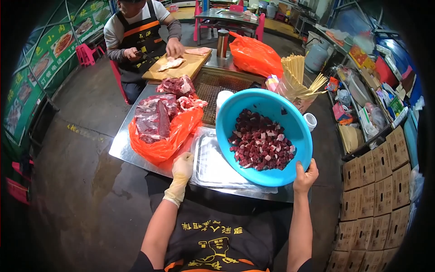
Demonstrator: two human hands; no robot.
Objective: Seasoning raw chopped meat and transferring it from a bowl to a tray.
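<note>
My right hand, bare, grips the near right rim of a blue plastic basin, which tilts toward me. Diced red meat with pale fatty cubes lies in its lower part. My left hand, in a pale thin glove, rests at the table's near edge by the left side of a metal tray covered with clear plastic; whether its curled fingers hold anything, I cannot tell. Beyond that hand, large raw meat pieces lie on an orange plastic bag. The basin overlaps the tray's right part.
Across the metal table, a co-worker with a knife handles pale meat on a wooden board. A steel flask, a tied orange bag and bundled wooden skewers stand farther back. Cardboard boxes are stacked at right.
</note>
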